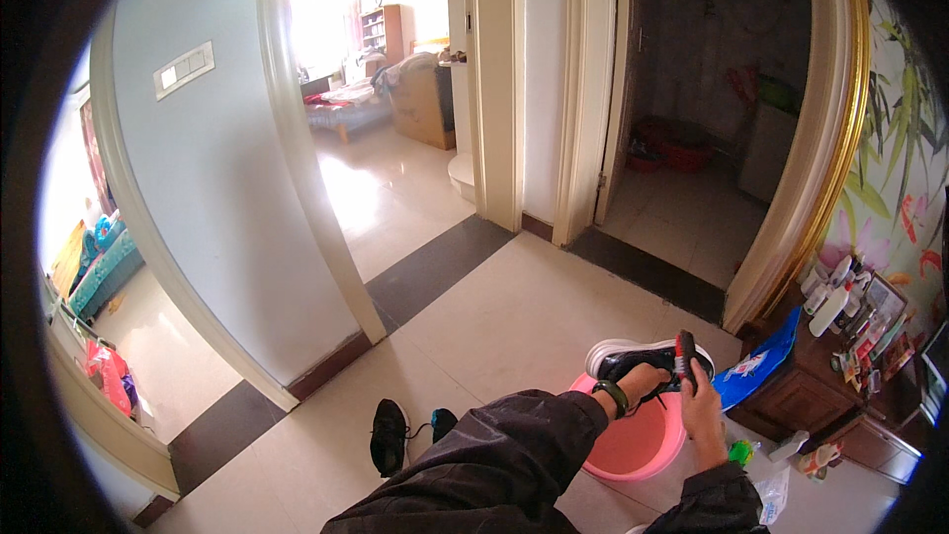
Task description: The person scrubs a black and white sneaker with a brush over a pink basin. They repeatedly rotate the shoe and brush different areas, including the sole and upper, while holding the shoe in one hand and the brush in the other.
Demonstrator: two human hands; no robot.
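A black shoe with a thick white sole is held above a pink plastic basin. My left hand, with a dark green bangle on its wrist, grips the shoe, its fingers partly hidden inside or behind it. My right hand holds a scrubbing brush with a dark back and red and white bristles, close against the shoe's near side. Reddish-looking liquid or the basin's bottom shows inside the basin; I cannot tell which. A pair of black shoes is on the floor to the left, one partly hidden by my dark sleeve or trouser leg.
A wooden cabinet with bottles on top stands at the right, a blue bag hanging beside it. On the floor near it are a green item and a white plastic bag. Doorways with dark thresholds lie ahead.
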